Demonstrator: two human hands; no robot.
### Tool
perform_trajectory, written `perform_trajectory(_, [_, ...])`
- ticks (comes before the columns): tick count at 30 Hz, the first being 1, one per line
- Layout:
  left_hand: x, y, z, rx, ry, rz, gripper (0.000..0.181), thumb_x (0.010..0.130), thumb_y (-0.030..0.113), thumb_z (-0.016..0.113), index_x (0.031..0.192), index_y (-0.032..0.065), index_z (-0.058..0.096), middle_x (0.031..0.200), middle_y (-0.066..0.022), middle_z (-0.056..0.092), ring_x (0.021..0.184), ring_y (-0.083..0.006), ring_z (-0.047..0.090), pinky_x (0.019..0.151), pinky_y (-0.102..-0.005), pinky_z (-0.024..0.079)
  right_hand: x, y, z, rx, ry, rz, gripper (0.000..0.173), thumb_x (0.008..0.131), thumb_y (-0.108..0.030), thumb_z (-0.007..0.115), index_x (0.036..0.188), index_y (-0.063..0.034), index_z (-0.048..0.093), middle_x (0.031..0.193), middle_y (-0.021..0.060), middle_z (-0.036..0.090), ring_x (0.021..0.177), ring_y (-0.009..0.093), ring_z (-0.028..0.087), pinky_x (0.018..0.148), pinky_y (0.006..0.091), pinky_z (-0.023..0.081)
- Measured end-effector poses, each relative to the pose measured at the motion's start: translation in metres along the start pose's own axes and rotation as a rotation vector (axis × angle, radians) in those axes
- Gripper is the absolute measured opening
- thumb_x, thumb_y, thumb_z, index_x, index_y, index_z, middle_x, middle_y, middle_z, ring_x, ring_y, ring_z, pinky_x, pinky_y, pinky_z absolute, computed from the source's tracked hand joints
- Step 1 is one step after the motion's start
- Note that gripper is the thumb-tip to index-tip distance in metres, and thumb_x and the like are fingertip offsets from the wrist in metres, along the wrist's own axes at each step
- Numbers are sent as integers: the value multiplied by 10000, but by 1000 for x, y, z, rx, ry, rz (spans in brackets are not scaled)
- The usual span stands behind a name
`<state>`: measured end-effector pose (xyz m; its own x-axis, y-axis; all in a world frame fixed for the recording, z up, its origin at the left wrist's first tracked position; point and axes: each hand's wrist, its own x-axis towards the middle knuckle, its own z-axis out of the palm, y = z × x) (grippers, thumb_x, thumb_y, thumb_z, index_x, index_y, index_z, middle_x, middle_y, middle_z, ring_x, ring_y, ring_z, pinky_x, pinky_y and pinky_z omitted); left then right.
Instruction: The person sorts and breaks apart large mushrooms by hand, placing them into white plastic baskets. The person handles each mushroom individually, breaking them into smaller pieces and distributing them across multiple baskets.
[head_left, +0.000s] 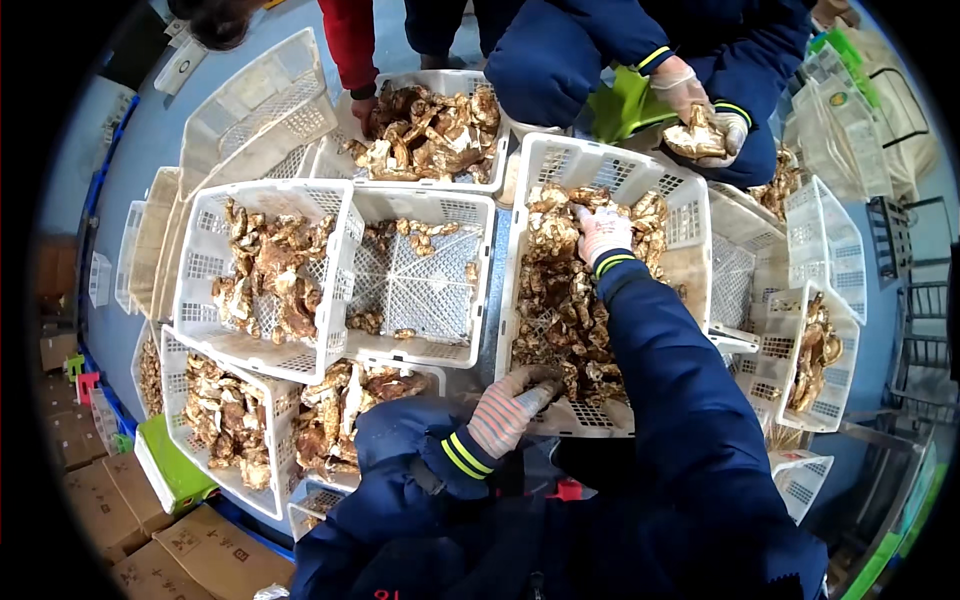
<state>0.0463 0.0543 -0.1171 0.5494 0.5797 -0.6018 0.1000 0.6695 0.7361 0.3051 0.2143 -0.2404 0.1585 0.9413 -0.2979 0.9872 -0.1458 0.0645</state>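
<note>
A large white plastic crate (694, 247) stands in front of me with brown-and-white mushrooms (559, 300) that look like matsutake. My right hand (604, 234), in a pale knit glove, reaches into its far half and touches the mushrooms there. Its fingertips are partly hidden among them, so a grip cannot be made out. At the crate's near left corner is my left hand (510, 411), in a striped glove with dirty fingertips. Its fingers are bent over the nearest mushrooms; whether they hold one is not visible.
Left of the crate, a white basket of mushrooms (270, 270) overlaps a crate with a few small pieces (420, 277). Opposite, a co-worker's gloved hands (686, 94) hold a large mushroom (696, 135). Another person's hand (365, 112) reaches into the far crate (341, 161). Cardboard boxes (217, 551) stand lower left.
</note>
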Motion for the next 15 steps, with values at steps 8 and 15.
perform_trajectory(8, [0, -4, 5, -140, -21, 17, 313, 938, 126, 502, 1198, -46, 538, 1074, -113, 645, 1019, -176, 595, 918, -297, 457, -44, 59, 12, 1755, 11, -54, 408, 840, -131, 625, 1214, 13, 547, 1042, 151, 650, 940, 234, 624, 799, 323, 499])
perform_trajectory(15, [-4, -3, 15, 22, 57, 219, 405, 937, 216, 519, 1242, -50, 505, 1112, -134, 617, 1006, -196, 594, 883, -321, 476, -175, 18, -76, 2345, -312, 22, 401, 905, -166, 537, 1262, 12, 505, 1059, 177, 650, 823, 269, 654, 723, 364, 543])
